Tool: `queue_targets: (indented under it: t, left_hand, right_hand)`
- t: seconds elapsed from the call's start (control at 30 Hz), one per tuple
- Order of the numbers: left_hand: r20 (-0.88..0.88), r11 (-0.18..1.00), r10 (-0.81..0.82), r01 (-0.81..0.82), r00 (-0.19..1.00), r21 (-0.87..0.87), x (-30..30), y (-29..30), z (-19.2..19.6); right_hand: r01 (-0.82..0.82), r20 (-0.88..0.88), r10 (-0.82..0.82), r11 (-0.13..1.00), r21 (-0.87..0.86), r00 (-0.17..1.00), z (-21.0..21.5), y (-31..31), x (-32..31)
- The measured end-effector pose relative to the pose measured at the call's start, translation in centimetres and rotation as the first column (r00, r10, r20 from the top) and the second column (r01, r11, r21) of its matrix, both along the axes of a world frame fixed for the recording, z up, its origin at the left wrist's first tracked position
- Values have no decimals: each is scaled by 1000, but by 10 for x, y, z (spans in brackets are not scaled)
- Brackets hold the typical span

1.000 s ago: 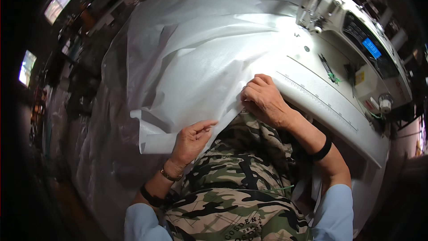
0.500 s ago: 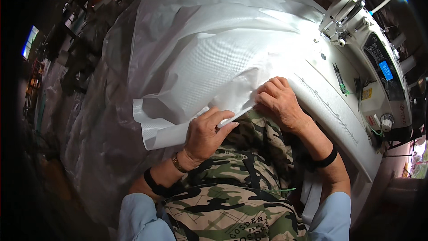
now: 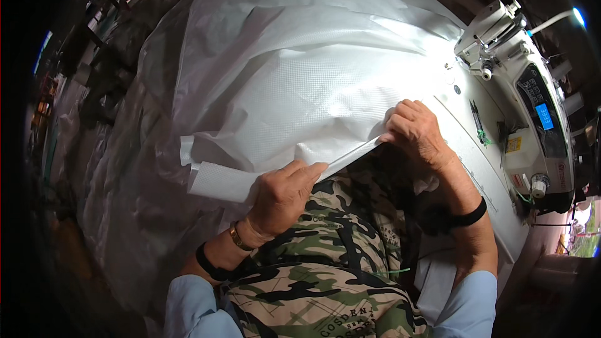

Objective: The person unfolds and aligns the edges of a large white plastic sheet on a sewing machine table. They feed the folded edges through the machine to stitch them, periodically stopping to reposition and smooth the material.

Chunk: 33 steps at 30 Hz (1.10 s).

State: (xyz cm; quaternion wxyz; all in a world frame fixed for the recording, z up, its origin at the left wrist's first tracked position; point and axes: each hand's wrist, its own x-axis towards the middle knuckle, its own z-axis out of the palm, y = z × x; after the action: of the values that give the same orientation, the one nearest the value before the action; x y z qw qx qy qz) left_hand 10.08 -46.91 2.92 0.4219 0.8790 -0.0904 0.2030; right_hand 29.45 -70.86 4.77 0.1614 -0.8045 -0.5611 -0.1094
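Both hands on the sheet. The left hand was pinching the lower edge of a large white translucent sheet of textured plastic, thumb tucked under and fingers over the top. The right hand gripped the same edge farther right and a little higher, fingers curled. A narrow folded band ran straight and taut between them.

Against half a second earlier: the hands had spread apart, the right one outward, so the length of fold between them had grown. The sheet's left end, an open curl then, had become a flatter folded strip, its tip projecting left of the left hand.

Edges: the sheet spread across the white counter and spilled down on the left. Its near edge lay just above the green-brown camouflage apron. A strip of counter separated the right hand from the white sewing machine with a blue-lit screen; dark thread snips with green thread lay in that gap, restricting the room rightward. Leftward, loose folds of sheet bordered the left hand.
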Motion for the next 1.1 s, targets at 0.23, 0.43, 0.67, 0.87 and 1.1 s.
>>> queue_targets:
  t: [0.23,0.43,0.67,0.87,1.1]
  left_hand:
    - [-116,980,-113,91,987,-176,8,10,-6]
    - [-285,959,-239,179,928,-222,13,14,-5]
    - [-19,908,-420,420,908,8,30,-15,1]
    - [109,837,-536,510,837,197,46,-35,-9]
    - [10,754,-604,567,797,333,63,-32,-5]
  right_hand:
    - [62,-14,-62,998,8,998,2,-14,22]
    - [68,96,-66,997,-19,993,6,-22,43]
    - [217,150,-212,976,-24,966,14,-40,64]
    - [578,139,-585,811,89,799,-2,-38,40]
    - [598,-1,-599,800,55,801,-8,-49,20]
